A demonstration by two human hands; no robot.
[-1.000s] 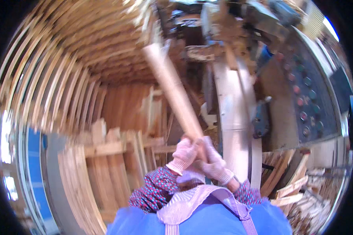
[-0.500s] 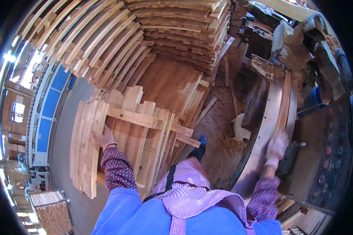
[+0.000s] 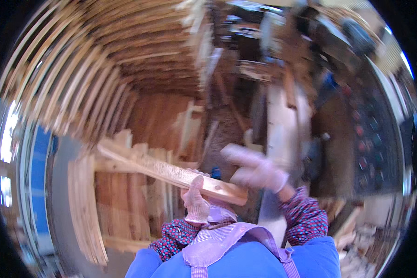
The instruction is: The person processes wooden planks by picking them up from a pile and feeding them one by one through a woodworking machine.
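A pale wooden board (image 3: 164, 171) lies aslant in front of my body, its near end pointing right. My left hand (image 3: 197, 204), in a light glove, grips it close to that end, with the thumb over the top and the fingers partly hidden behind. My right hand (image 3: 257, 169), gloved as well and smeared by motion, hovers off the board's right end with its fingers stretched out and apart. Below the board's far end is a low pile of planks (image 3: 83, 204). To the right, a wooden strip (image 3: 289, 88) rests on the long metal bed (image 3: 282, 125) of a machine.
Tall stacks of timber (image 3: 148, 55) rise at the back and left. A dark control panel with round buttons (image 3: 363, 134) stands at the right, by the machine. Loose sticks lie on the brown floor (image 3: 220, 104) between stack and machine.
My left hand has lifted a board from the pile and brought it before my body. My right hand has left the strip on the machine bed and come inward. The view has swung right.
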